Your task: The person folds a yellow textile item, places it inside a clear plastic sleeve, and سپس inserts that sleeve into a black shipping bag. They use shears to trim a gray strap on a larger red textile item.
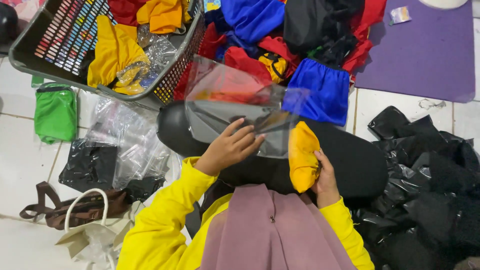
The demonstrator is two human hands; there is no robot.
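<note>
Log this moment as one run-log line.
left hand: holds clear plastic bag open | right hand: grips folded yellow cloth at bag mouth | nearby: basket, blue cloth

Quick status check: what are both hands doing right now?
Left hand holds clear plastic bag open. Right hand grips folded yellow cloth at bag's mouth. Nothing between them.

White tiled floor [20, 165], purple mat [425, 55]

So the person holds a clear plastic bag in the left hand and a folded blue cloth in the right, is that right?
Not quite: the head view shows the folded cloth in the right hand is yellow, not blue. The left hand does hold the clear plastic bag.
</note>
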